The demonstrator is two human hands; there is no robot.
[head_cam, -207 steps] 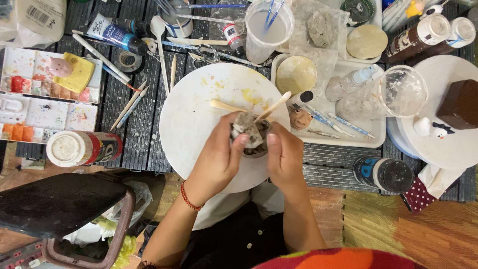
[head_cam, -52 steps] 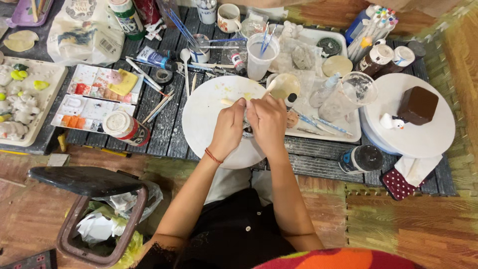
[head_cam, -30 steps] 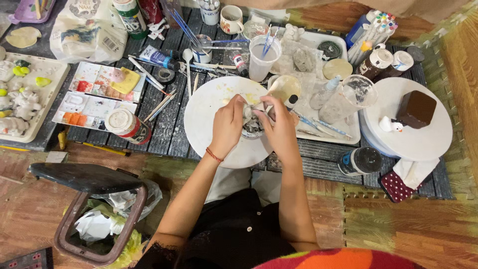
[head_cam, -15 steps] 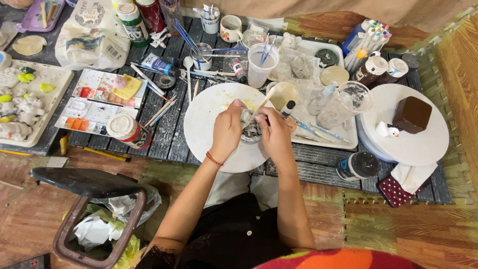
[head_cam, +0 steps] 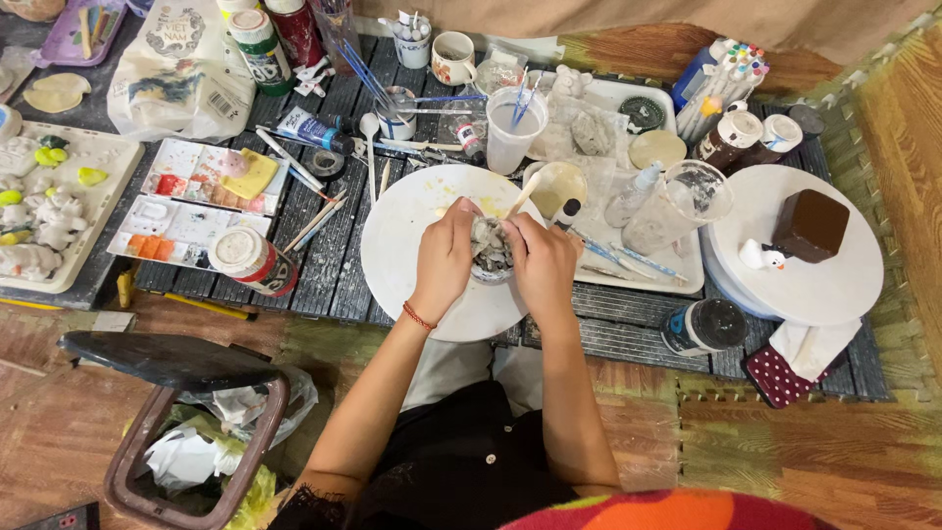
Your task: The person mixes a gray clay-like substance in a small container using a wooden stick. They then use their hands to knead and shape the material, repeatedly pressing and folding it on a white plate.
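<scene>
My left hand (head_cam: pixel 444 261) and my right hand (head_cam: pixel 542 265) both grip a small grey-and-white figurine (head_cam: pixel 490 250) from either side, just above a round white plate (head_cam: pixel 397 260) on the low dark slatted table (head_cam: pixel 314 285). My right hand also holds a thin wooden-handled brush (head_cam: pixel 523 193) that sticks up and away from the figurine. A red cord bracelet (head_cam: pixel 418 315) circles my left wrist.
A white paint palette (head_cam: pixel 191 201) and a lidded paint jar (head_cam: pixel 250 260) lie left of the plate. Behind it stand a water cup with brushes (head_cam: pixel 514 128), a white tray (head_cam: pixel 677 280), a round white board with a brown block (head_cam: pixel 810 226), and a bin (head_cam: pixel 186 451) on the floor.
The view has pulled back and shifted since the oldest frame. Both hands stay closed around the figurine over the plate, turning it slightly; the brush still points up from my right hand.
</scene>
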